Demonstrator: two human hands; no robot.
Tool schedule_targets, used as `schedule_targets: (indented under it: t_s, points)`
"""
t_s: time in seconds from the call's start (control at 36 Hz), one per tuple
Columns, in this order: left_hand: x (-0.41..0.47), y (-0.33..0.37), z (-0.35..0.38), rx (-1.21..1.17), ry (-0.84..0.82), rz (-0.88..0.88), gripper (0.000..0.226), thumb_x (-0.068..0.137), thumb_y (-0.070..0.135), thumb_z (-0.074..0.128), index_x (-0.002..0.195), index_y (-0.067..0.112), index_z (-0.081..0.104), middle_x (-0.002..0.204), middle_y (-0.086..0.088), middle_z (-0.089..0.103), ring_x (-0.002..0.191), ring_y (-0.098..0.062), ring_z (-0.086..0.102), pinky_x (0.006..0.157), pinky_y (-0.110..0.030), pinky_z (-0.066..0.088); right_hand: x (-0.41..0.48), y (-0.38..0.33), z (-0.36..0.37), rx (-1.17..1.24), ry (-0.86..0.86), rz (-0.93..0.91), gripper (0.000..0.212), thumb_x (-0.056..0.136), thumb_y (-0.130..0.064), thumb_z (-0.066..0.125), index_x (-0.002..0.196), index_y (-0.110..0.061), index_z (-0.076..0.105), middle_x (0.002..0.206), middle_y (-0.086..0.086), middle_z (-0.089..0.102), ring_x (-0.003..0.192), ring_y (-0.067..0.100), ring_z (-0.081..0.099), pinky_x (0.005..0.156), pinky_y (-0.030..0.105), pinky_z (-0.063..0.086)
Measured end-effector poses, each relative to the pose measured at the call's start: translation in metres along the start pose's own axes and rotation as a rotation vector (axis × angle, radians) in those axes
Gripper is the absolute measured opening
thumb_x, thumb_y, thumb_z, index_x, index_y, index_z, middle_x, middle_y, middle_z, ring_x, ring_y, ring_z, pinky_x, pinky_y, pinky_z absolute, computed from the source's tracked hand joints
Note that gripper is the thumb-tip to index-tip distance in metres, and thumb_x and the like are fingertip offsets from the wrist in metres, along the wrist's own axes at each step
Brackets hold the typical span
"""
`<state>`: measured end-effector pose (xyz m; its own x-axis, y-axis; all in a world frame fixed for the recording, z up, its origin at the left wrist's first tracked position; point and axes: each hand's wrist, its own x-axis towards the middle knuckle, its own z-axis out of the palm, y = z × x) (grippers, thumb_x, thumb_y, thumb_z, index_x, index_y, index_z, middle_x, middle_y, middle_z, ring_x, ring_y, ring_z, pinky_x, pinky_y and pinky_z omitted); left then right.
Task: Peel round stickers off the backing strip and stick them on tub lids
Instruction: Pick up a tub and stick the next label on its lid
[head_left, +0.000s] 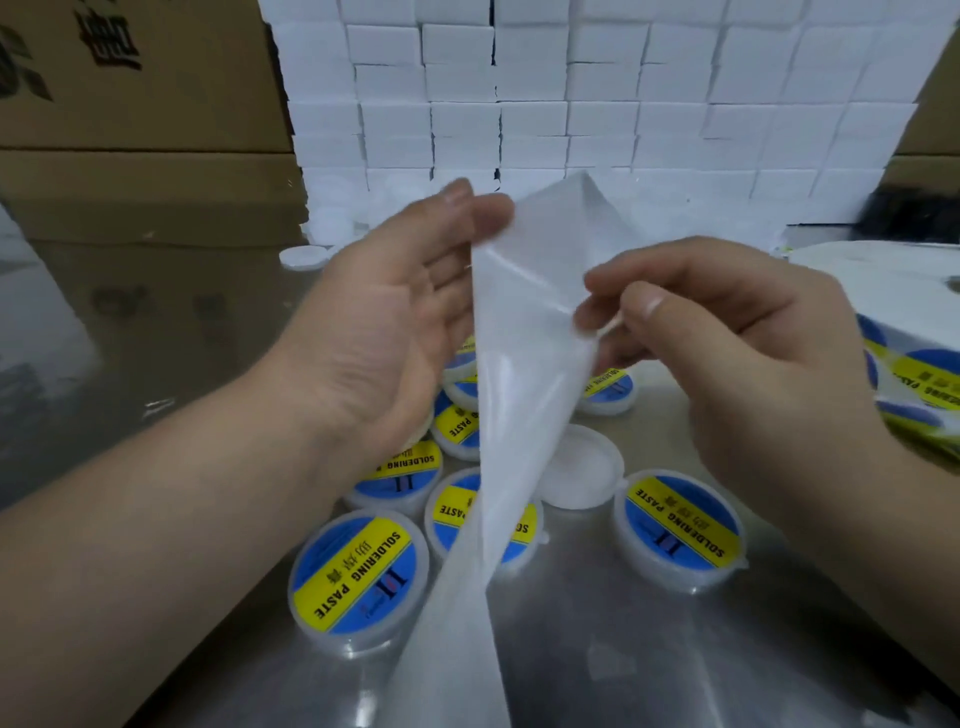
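A long white backing strip (524, 332) hangs between both hands, its blank back toward me, and runs down to the bottom edge. My left hand (395, 317) pinches its upper left edge with thumb and fingers. My right hand (727, 332) pinches its right edge; whether a sticker is there is hidden. Below on the metal table lie several round tubs with blue-and-yellow "SOLDERING PASTE" stickers (358, 577) on their lids. One tub with a plain white lid (582, 467) lies among them. Another stickered tub (680, 530) lies at the right.
A wall of stacked white boxes (571, 104) stands behind the table. Brown cartons (140, 104) rise at the left. A sticker roll or sheets (914, 374) sit at the right edge. Loose white lids (304, 257) lie at the back. Shiny table surface (649, 649) shows in front.
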<state>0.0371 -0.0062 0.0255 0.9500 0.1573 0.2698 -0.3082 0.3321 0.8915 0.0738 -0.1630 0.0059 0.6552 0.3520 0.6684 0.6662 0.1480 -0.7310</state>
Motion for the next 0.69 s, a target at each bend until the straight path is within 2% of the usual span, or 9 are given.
schedule_targets:
  t_s: [0.08, 0.17, 0.25, 0.36, 0.42, 0.5, 0.56, 0.61, 0.69]
  points:
    - [-0.003, 0.003, 0.0, -0.042, 0.035, 0.009, 0.027, 0.064, 0.037, 0.055, 0.077, 0.015, 0.066, 0.079, 0.0, 0.068, 0.071, -0.013, 0.066, 0.065, -0.024, 0.053, 0.007, 0.005, -0.004, -0.129, 0.105, 0.123, 0.024, 0.076, -0.033, 0.051, 0.062, -0.019, 0.065, 0.057, -0.005, 0.064, 0.049, 0.011, 0.061, 0.055, 0.025, 0.052]
    - [-0.005, 0.004, 0.002, -0.083, 0.017, 0.019, 0.024, 0.063, 0.035, 0.056, 0.065, 0.015, 0.068, 0.07, -0.002, 0.066, 0.07, -0.016, 0.065, 0.054, -0.02, 0.051, 0.013, 0.012, -0.006, -0.232, 0.118, 0.282, 0.04, 0.079, -0.049, 0.039, 0.069, -0.021, 0.067, 0.064, -0.006, 0.069, 0.061, 0.01, 0.067, 0.067, 0.032, 0.053]
    - [-0.005, 0.002, 0.004, -0.015, -0.005, 0.052, 0.022, 0.063, 0.033, 0.057, 0.056, 0.015, 0.069, 0.059, 0.0, 0.064, 0.069, -0.02, 0.064, 0.056, -0.021, 0.054, 0.019, 0.015, -0.007, -0.191, 0.163, 0.439, 0.051, 0.077, -0.056, 0.037, 0.066, -0.016, 0.067, 0.068, -0.005, 0.072, 0.07, 0.013, 0.069, 0.075, 0.034, 0.052]
    - [-0.006, -0.003, 0.005, 0.173, -0.031, 0.048, 0.02, 0.06, 0.035, 0.065, 0.052, 0.017, 0.068, 0.055, 0.004, 0.061, 0.076, -0.03, 0.058, 0.067, -0.029, 0.053, 0.028, 0.007, -0.012, 0.066, 0.25, 0.567, 0.046, 0.093, -0.05, 0.035, 0.077, -0.015, 0.061, 0.059, -0.003, 0.067, 0.055, 0.013, 0.064, 0.056, 0.025, 0.052]
    - [-0.01, -0.003, 0.006, 0.302, -0.074, 0.035, 0.018, 0.064, 0.033, 0.069, 0.052, 0.019, 0.068, 0.053, 0.004, 0.058, 0.07, -0.028, 0.057, 0.069, -0.029, 0.048, 0.029, 0.004, -0.015, 0.217, 0.339, 0.556, 0.044, 0.093, -0.048, 0.037, 0.086, -0.013, 0.061, 0.07, 0.001, 0.069, 0.061, 0.016, 0.066, 0.057, 0.027, 0.056]
    - [-0.016, -0.003, 0.008, 0.465, -0.169, -0.013, 0.017, 0.065, 0.032, 0.068, 0.05, 0.023, 0.067, 0.043, 0.005, 0.055, 0.04, -0.008, 0.05, 0.045, -0.01, 0.038, 0.028, -0.001, -0.017, 0.351, 0.478, 0.501, 0.027, 0.091, -0.04, 0.049, 0.089, -0.015, 0.058, 0.067, -0.002, 0.07, 0.067, 0.015, 0.07, 0.063, 0.031, 0.057]
    - [-0.018, -0.004, 0.01, 0.516, -0.24, -0.075, 0.02, 0.065, 0.034, 0.06, 0.051, 0.023, 0.068, 0.044, 0.005, 0.057, 0.035, -0.003, 0.047, 0.039, -0.007, 0.033, 0.029, 0.0, -0.019, 0.312, 0.528, 0.478, 0.018, 0.09, -0.031, 0.053, 0.084, -0.014, 0.056, 0.063, -0.003, 0.069, 0.065, 0.014, 0.068, 0.071, 0.035, 0.057]
    - [-0.019, -0.005, 0.011, 0.577, -0.299, -0.133, 0.019, 0.064, 0.036, 0.058, 0.053, 0.024, 0.068, 0.046, 0.007, 0.059, 0.034, -0.002, 0.046, 0.038, -0.007, 0.033, 0.027, 0.003, -0.022, 0.111, 0.529, 0.408, 0.016, 0.09, -0.027, 0.052, 0.08, -0.016, 0.057, 0.077, 0.0, 0.07, 0.077, 0.022, 0.068, 0.085, 0.041, 0.052]
    - [-0.018, -0.007, 0.01, 0.651, -0.309, -0.149, 0.018, 0.063, 0.038, 0.059, 0.055, 0.025, 0.067, 0.048, 0.01, 0.057, 0.037, -0.002, 0.045, 0.039, -0.008, 0.033, 0.024, 0.003, -0.022, -0.116, 0.543, 0.259, 0.021, 0.089, -0.028, 0.051, 0.085, -0.011, 0.062, 0.097, 0.02, 0.067, 0.091, 0.034, 0.061, 0.081, 0.044, 0.051]
